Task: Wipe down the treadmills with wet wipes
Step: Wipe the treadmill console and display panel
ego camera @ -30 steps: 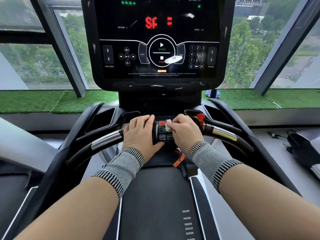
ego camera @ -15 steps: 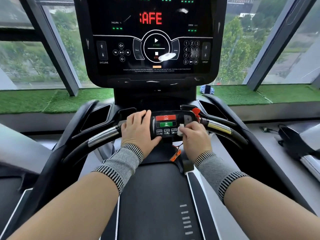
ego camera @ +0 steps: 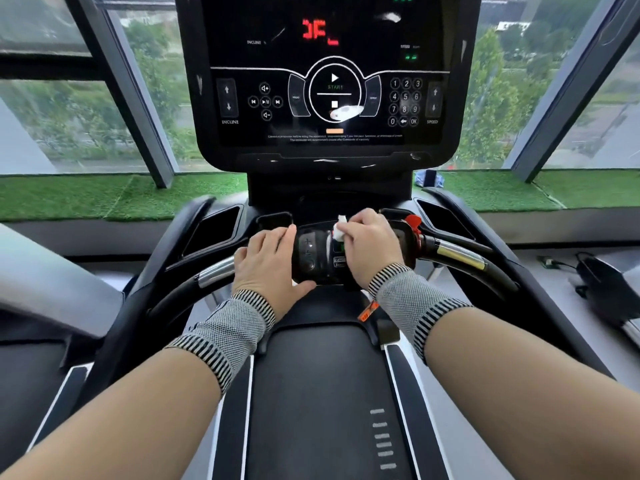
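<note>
Wipe (ego camera: 338,230), white and crumpled, is sitting pinched in the right hand (ego camera: 372,242), pressing on the treadmill's control pod (ego camera: 313,252) at frame centre. The left hand (ego camera: 268,261) is lying spread on the handlebar (ego camera: 214,273) beside it, thumb apparently hooking under the pod.

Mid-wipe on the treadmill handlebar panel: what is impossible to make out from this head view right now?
- Small black handlebar control panel: right half hidden by the right hand.
- White wet wipe: mostly inside that hand.
- Red display readout: blurred, unreadable.
- Fine print under the large black console: too small.
- Left hand: fingertips blurred.
</note>
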`<state>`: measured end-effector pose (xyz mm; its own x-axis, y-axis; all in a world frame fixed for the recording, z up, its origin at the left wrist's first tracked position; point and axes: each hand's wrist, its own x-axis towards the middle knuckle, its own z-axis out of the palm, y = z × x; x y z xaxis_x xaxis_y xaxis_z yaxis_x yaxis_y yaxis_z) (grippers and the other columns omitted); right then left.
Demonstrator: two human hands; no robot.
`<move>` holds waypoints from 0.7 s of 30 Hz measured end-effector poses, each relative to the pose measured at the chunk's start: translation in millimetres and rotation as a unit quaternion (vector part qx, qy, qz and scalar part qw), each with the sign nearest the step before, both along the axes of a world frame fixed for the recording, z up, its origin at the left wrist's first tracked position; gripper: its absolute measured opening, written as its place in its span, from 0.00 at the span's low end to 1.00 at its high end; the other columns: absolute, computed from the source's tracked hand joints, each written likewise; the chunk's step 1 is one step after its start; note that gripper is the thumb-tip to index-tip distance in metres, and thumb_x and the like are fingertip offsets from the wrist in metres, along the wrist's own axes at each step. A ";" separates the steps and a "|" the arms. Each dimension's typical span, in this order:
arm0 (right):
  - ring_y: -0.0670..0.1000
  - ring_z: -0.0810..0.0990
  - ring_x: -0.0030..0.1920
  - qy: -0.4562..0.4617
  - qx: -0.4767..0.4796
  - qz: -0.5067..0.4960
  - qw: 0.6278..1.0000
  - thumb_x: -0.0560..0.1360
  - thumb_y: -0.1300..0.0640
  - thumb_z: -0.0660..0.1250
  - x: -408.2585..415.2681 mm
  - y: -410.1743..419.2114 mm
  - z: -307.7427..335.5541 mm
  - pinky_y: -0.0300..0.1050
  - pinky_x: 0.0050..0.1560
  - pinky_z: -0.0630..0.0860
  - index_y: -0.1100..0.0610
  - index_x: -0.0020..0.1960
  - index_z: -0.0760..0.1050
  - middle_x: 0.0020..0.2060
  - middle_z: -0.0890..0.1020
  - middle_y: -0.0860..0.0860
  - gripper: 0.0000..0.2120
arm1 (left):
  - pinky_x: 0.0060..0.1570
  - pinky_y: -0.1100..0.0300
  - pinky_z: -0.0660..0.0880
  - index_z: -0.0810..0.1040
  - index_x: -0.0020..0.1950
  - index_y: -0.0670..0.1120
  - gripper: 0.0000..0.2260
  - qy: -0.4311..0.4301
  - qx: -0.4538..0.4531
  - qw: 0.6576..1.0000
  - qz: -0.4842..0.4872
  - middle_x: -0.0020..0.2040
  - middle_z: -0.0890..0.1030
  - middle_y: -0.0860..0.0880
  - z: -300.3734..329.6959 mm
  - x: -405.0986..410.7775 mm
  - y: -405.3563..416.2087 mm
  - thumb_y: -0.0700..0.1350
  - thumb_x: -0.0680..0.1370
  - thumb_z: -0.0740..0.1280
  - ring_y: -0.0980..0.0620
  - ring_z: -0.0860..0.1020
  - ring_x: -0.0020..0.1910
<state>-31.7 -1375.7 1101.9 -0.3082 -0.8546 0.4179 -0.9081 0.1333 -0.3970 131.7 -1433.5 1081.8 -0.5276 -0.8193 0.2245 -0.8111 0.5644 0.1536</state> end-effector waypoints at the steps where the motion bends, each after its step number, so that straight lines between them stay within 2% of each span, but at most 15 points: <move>1: 0.51 0.71 0.51 0.012 -0.001 0.014 1.000 0.78 0.61 0.61 5.5 -2.5 -0.1 0.41 0.49 0.68 0.59 0.53 0.81 0.48 0.76 0.52 0.10 | 0.69 0.49 0.56 0.50 0.78 0.50 0.45 0.000 0.000 1.000 0.000 0.74 0.59 0.54 0.5 -0.1 -0.4 0.65 0.70 0.68 0.50 0.56 0.72; 3: 0.56 0.74 0.48 0.038 -0.013 0.036 0.999 0.77 0.62 0.64 11.2 1.1 -7.1 0.47 0.46 0.74 0.60 0.51 0.82 0.45 0.77 0.54 0.08 | 0.69 0.50 0.56 0.49 0.78 0.50 0.45 0.002 0.001 1.000 0.002 0.74 0.58 0.54 -0.6 -0.4 -0.3 0.64 0.70 0.68 0.50 0.56 0.72; 5: 0.58 0.76 0.44 0.059 -0.030 0.061 0.996 0.73 0.64 0.68 9.8 7.2 -16.6 0.48 0.42 0.77 0.59 0.48 0.83 0.42 0.78 0.55 0.06 | 0.69 0.50 0.56 0.49 0.78 0.51 0.45 0.006 0.001 1.000 0.002 0.75 0.58 0.54 -2.3 -0.8 -0.9 0.64 0.70 0.68 0.50 0.56 0.72; 10: 0.57 0.75 0.41 0.081 -0.055 0.051 0.994 0.73 0.64 0.70 6.3 -4.7 -13.5 0.45 0.38 0.76 0.60 0.45 0.83 0.40 0.77 0.54 0.04 | 0.69 0.50 0.56 0.47 0.78 0.52 0.46 0.018 0.006 1.000 -0.001 0.75 0.57 0.56 -4.2 -0.9 -1.6 0.64 0.70 0.69 0.51 0.56 0.73; 15: 0.56 0.76 0.40 0.105 -0.047 0.094 0.989 0.70 0.65 0.72 12.3 9.3 -26.5 0.44 0.42 0.77 0.60 0.44 0.83 0.39 0.77 0.53 0.04 | 0.70 0.50 0.56 0.48 0.78 0.52 0.45 0.015 0.011 1.000 -0.002 0.75 0.57 0.56 -3.2 0.1 -4.0 0.65 0.70 0.69 0.51 0.56 0.73; 18: 0.50 0.74 0.45 0.032 0.043 0.082 0.995 0.75 0.60 0.67 11.5 16.6 -8.8 0.41 0.48 0.72 0.56 0.46 0.82 0.43 0.78 0.48 0.05 | 0.70 0.51 0.57 0.47 0.78 0.52 0.45 0.018 0.010 1.000 -0.003 0.75 0.57 0.55 -3.1 -0.1 -2.8 0.64 0.71 0.68 0.51 0.56 0.73; 21: 0.43 0.75 0.39 -0.125 0.104 0.041 0.986 0.76 0.58 0.63 1.0 4.6 16.6 0.37 0.41 0.70 0.49 0.38 0.77 0.37 0.78 0.41 0.10 | 0.70 0.51 0.57 0.47 0.79 0.51 0.45 0.023 0.009 1.000 -0.002 0.75 0.57 0.55 -4.7 0.2 -2.4 0.64 0.71 0.68 0.51 0.57 0.73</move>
<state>-30.7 -1371.2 1118.5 -0.3055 -0.9402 0.1507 -0.7961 0.1654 -0.5821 131.9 -1435.9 1077.2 -0.5212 -0.8207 0.2339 -0.8003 0.5652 0.2001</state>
